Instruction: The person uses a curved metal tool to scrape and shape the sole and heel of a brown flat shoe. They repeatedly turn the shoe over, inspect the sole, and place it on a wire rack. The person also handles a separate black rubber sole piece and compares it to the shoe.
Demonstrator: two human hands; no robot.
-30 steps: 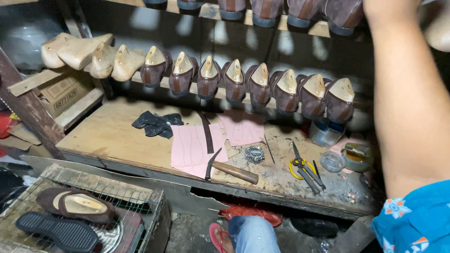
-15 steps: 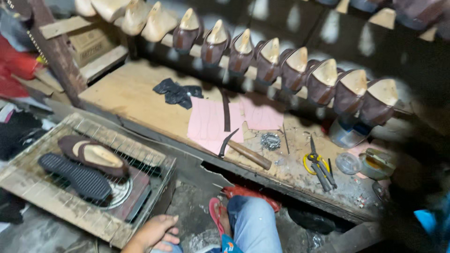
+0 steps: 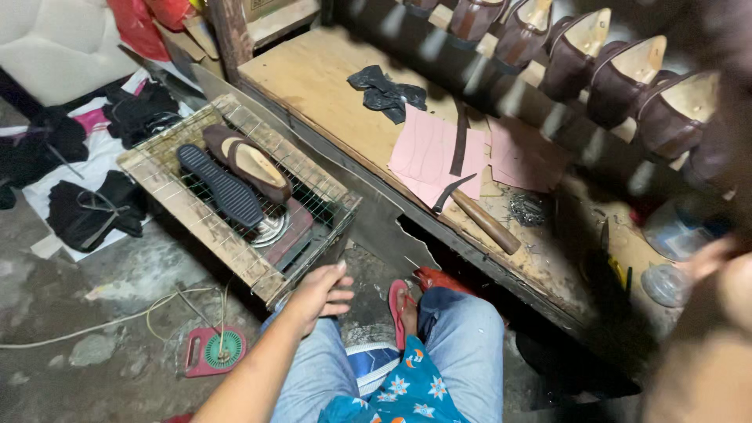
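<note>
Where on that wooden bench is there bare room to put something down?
Bare board lies at the wooden bench's far left, before the crumpled black scraps. Rightward it crowds: pink paper sheets, wooden-handled hammer, loose nails.

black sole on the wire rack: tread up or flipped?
Tread up. The black sole lies flat on the wire rack, its ribbed grooves facing the camera, beside the brown shoe.

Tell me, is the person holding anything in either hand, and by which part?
The left hand holds nothing; it hangs open beside the corner of the wire rack. The right hand is a blur at the frame edge, so it cannot be told.
</note>
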